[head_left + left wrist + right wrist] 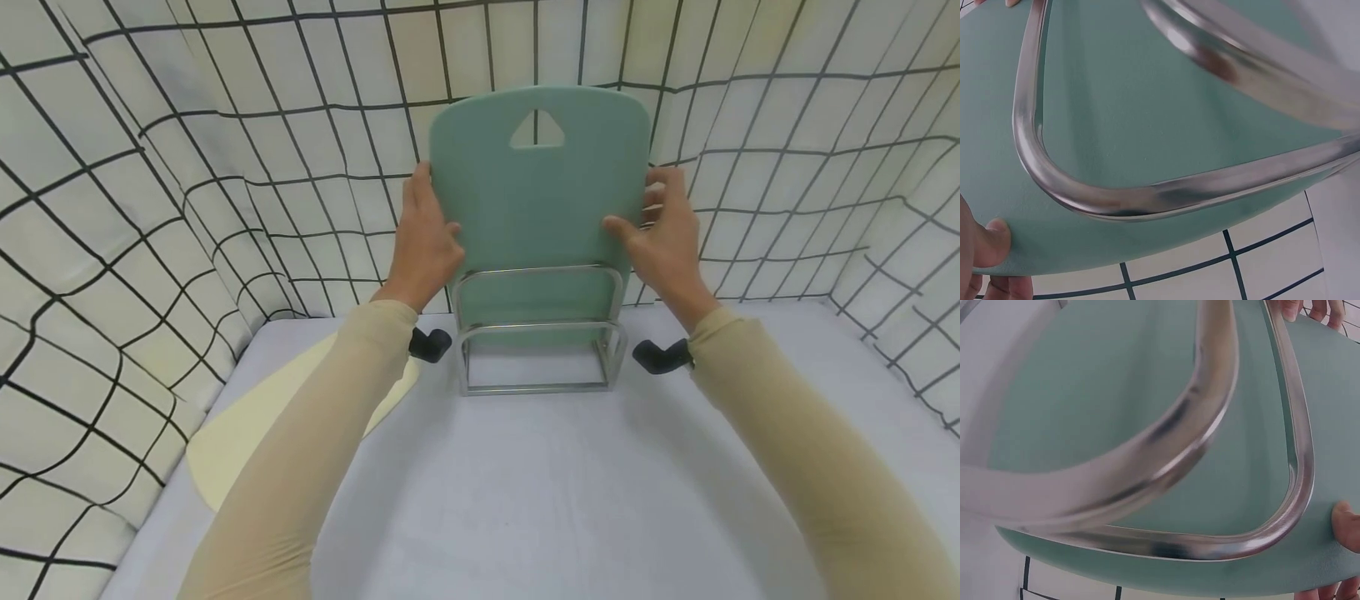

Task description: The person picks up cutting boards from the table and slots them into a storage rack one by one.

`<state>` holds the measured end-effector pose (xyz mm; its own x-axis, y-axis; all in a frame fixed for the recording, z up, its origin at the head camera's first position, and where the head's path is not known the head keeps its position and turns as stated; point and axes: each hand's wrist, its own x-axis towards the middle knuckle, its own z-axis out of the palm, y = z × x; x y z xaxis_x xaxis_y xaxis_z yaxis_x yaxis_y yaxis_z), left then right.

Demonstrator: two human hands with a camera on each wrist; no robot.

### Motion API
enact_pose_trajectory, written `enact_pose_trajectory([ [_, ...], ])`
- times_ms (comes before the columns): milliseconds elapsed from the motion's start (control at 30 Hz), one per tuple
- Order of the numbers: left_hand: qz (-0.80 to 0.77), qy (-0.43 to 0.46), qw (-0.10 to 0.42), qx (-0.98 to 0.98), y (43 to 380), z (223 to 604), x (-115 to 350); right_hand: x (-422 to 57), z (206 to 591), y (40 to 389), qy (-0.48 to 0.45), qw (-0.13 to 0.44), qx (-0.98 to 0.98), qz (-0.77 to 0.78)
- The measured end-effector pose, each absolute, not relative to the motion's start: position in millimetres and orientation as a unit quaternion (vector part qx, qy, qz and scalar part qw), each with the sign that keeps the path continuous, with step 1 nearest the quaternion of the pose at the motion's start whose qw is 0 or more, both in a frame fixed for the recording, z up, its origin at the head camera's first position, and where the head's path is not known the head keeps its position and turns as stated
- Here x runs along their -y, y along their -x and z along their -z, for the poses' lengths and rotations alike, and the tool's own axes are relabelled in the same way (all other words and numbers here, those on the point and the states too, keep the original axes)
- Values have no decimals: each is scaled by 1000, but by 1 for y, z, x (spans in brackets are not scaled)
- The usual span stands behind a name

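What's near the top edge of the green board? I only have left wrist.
Observer: Head view shows a roughly triangular cutout in the green board.
Operator: Anything else lying on the table?
Observer: Yes, a flat pale yellow piece, on the left, partly hidden by the left sleeve.
Operator: Rack base visible?
Observer: Yes, in head view the metal rack stands with its base on the white table.
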<state>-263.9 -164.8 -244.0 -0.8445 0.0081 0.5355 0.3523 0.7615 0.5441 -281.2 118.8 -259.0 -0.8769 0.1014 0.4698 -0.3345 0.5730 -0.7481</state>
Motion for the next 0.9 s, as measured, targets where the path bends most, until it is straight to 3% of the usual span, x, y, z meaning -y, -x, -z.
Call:
enact_pose_trajectory([
  [900, 340, 93, 251, 901, 271, 245, 165, -121, 254, 286, -65, 206, 866, -451],
])
